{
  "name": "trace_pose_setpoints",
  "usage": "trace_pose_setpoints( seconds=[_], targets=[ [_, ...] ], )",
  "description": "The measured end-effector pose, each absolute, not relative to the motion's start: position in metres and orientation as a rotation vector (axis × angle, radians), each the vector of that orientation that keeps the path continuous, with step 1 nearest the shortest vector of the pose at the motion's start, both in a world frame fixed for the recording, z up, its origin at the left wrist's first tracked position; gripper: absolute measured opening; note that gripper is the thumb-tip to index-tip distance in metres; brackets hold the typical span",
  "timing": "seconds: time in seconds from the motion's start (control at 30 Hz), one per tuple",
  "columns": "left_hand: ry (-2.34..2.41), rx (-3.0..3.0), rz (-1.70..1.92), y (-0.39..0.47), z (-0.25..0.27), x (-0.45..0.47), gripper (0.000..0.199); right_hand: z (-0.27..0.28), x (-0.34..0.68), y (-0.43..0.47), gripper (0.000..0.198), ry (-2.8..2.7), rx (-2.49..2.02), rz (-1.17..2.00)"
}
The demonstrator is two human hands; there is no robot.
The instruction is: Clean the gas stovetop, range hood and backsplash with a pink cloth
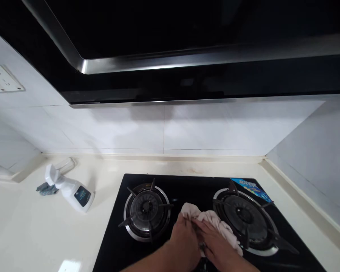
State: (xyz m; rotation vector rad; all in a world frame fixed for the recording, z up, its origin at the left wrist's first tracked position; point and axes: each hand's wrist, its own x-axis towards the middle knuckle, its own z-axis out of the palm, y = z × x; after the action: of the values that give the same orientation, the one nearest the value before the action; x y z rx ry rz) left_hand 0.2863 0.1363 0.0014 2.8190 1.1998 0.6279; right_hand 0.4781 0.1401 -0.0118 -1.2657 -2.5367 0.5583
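Note:
A pale pink cloth [223, 230] lies bunched on the black glass gas cooktop [187, 189], between its two burners. My left hand [185, 236] grips the cloth's left end with bent fingers. Beside it, my right hand [212, 240] presses on the cloth, its fingers together and curled over the folds. The two hands touch or nearly touch. To their left is the left burner [146, 207], and close on the right stands the larger right burner [243, 215]. The palms and part of the cloth are hidden under the hands.
A white spray bottle [73, 190] stands on the cream countertop [31, 223] at the left, with a grey-blue crumpled item [47, 189] behind it. Overhead hangs a black range hood [158, 85]. A blue sticker [252, 189] marks the cooktop's back right corner. Tiled walls enclose the back and right.

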Motion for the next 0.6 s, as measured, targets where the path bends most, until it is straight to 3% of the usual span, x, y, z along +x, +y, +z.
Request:
trace_pose_setpoints(
  seconds=[0.13, 0.3, 0.43, 0.6],
  targets=[
    [1.357, 2.684, 0.599, 0.109, -0.022, 0.27, 0.064, -0.015, 0.466, 0.152, 0.058, -2.545, -1.351, 0.505],
    [1.474, 2.379, 0.537, 0.14, 0.006, 0.263, 0.07, 0.036, 0.413, 0.222, 0.048, -2.566, -1.447, 0.277],
    [1.466, 2.055, 0.84, 0.177, 0.022, 0.274, 0.072, 0.07, 0.378, 0.271, 0.048, -2.634, -1.484, 0.172],
    [1.322, 1.923, 1.075, 0.184, 0.038, 0.287, 0.067, 0.074, 0.413, 0.312, 0.045, -2.44, -1.957, -0.005]
  ],
)
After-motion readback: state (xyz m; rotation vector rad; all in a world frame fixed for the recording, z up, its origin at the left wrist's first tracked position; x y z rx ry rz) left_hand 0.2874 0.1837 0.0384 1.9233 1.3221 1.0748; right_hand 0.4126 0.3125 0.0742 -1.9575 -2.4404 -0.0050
